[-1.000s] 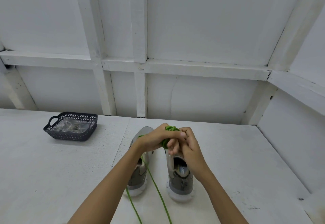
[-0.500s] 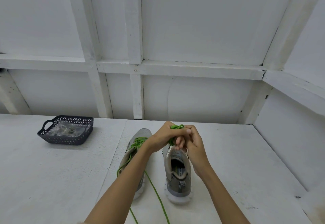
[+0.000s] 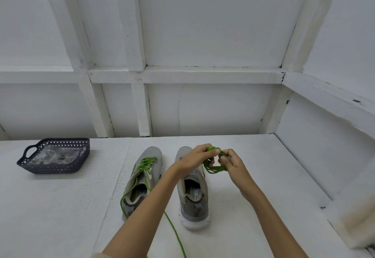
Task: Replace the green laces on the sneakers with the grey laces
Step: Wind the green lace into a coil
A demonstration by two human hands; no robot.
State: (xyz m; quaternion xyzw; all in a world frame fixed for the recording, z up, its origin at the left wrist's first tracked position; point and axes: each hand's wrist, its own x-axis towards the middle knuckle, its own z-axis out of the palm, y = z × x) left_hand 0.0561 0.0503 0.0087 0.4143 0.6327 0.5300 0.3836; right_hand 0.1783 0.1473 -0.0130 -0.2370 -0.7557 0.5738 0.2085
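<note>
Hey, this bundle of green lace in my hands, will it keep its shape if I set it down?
Probably not: the green lace bundle sags in limp loops between the left hand and right hand, so it looks floppy and may uncoil. A pinch holds it, so it seems light.

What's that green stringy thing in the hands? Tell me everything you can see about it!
It is a bright green shoelace, thin and cord-like, and it looks like woven fabric. It is wound into several loose loops. The left hand pinches its top between fingers and thumb, and the right hand grips the other side, so the loops hang between them. It is held up above the table, beside the front of the right sneaker, and seems to touch only the hands.
</note>
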